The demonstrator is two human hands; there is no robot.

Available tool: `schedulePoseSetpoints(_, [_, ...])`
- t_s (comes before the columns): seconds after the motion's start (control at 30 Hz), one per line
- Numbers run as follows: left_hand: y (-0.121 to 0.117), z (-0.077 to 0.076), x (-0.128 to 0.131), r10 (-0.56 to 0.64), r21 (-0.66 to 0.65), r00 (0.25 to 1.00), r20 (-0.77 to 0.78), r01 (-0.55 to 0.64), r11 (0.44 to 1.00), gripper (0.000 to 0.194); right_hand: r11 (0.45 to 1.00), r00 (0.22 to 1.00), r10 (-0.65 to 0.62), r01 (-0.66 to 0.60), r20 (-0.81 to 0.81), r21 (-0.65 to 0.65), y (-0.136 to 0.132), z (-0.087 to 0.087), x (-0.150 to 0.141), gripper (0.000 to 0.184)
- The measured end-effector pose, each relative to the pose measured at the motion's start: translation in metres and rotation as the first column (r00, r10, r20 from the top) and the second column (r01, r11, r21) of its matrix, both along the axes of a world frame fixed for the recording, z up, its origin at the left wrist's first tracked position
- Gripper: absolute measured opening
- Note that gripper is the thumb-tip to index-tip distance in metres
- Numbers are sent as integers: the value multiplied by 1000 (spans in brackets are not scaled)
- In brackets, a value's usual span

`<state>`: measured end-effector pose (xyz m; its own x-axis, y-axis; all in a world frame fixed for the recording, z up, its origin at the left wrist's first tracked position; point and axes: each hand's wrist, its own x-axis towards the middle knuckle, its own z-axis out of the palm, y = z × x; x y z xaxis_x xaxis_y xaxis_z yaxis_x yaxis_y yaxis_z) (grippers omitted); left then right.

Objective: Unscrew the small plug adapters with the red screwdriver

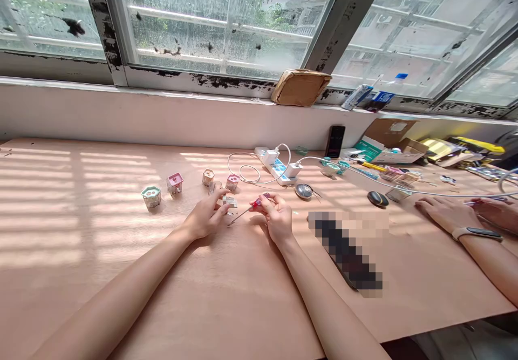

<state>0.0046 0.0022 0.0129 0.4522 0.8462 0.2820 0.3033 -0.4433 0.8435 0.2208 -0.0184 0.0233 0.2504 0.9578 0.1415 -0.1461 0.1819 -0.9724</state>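
Observation:
My left hand (206, 214) rests on the table, its fingertips pinching a small white block-like part (230, 201). My right hand (275, 215) is closed round a small screwdriver (247, 211) with a red handle; the metal tip points left and down toward the white part. Just behind my hands stand small cube-shaped pieces: a green-topped one (151, 196), a pink-topped one (175, 183), an orange-topped one (208, 176) and another pink one (232, 181).
A white power strip (275, 165) with chargers and looped cable lies behind my hands. A black phone (335, 141) leans on the wall. Another person's hands (441, 211) rest at the right among boxes and clutter. A cardboard packet (300, 87) sits on the window sill.

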Motion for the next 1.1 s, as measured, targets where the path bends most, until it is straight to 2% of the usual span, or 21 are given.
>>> schedulePoseSetpoints(0.13, [-2,2,-1,-11,-8,1000,21,11,1000,40,997,999,-46,45,-26,-69,1,-2,-3,51])
schedulePoseSetpoints(0.3, [-9,8,-3,-56,-56,991,121,63,996,42,993,996,-56,49,-66,-107,2,-4,-4,52])
schedulePoseSetpoints(0.43, [-12,12,-3,-103,-63,988,116,111,992,40,995,997,-45,39,-58,-96,3,-5,-3,51])
schedulePoseSetpoints(0.67, [-13,17,-3,-171,-79,985,20,173,982,36,996,997,-37,30,-70,-89,4,-7,-3,52])
schedulePoseSetpoints(0.77, [-12,17,-3,-175,-86,984,22,176,981,36,996,997,-46,41,-56,-82,4,-5,-3,52])
schedulePoseSetpoints(0.93, [-11,14,-3,-179,-107,982,56,184,977,37,995,995,-96,96,-3,2,4,-2,1,47])
schedulePoseSetpoints(1.1, [-10,12,-2,-145,-131,985,88,156,979,38,999,999,-30,30,-13,24,3,-3,-1,46])
